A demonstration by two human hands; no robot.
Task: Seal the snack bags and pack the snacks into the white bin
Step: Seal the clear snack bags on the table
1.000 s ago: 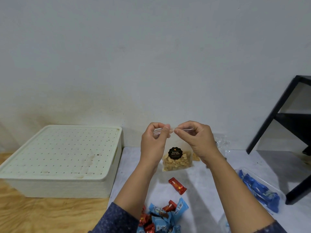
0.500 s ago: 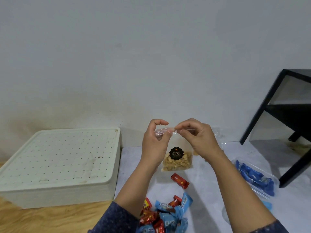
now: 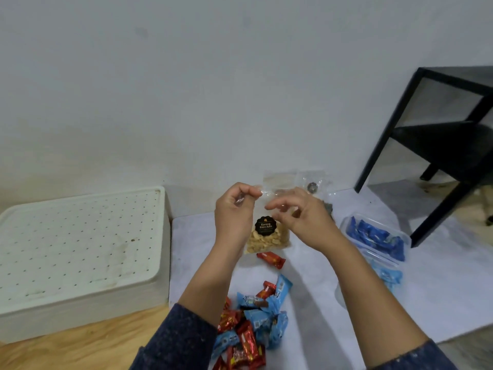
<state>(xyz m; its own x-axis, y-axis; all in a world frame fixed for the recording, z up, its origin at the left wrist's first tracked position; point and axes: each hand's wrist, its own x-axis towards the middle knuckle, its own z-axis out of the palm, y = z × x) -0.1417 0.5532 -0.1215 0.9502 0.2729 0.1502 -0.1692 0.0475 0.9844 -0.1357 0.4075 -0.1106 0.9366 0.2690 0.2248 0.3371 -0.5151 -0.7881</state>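
Right, near edge first: pile of wrapped candies [image 3: 250, 324], red and blue wrappers, loose at bottom centre of the frame, none packed yet. One stray red candy [image 3: 271, 259] lies just beyond the pile, below the bag.

Mid frame: left hand [image 3: 234, 214] pinches the top left corner of the clear snack bag [image 3: 266, 236], which hangs above the light mat [image 3: 306, 303]. Right hand [image 3: 301, 217] sits at the bag's upper right with fingers loosely curled; thumb and forefinger look parted, so probably not gripping the strip, but blur makes it hard to call. Can't confirm the zip is closed along its full width.

Label on the bag: black round sticker, reads "Korong Koro Asin" or close to it; smaller print below is unreadable.

Right of centre: clear tray of blue packets [image 3: 376, 236], print too small to read.

Left side: white bin [image 3: 165, 249], perforated lid on, nothing in it as far as visible.

Far, against the wall: more clear bags [image 3: 312, 182], seal state unknown.

Judgement: early. One bag at the sealing step; remaining bags, lid off and all packing are left.
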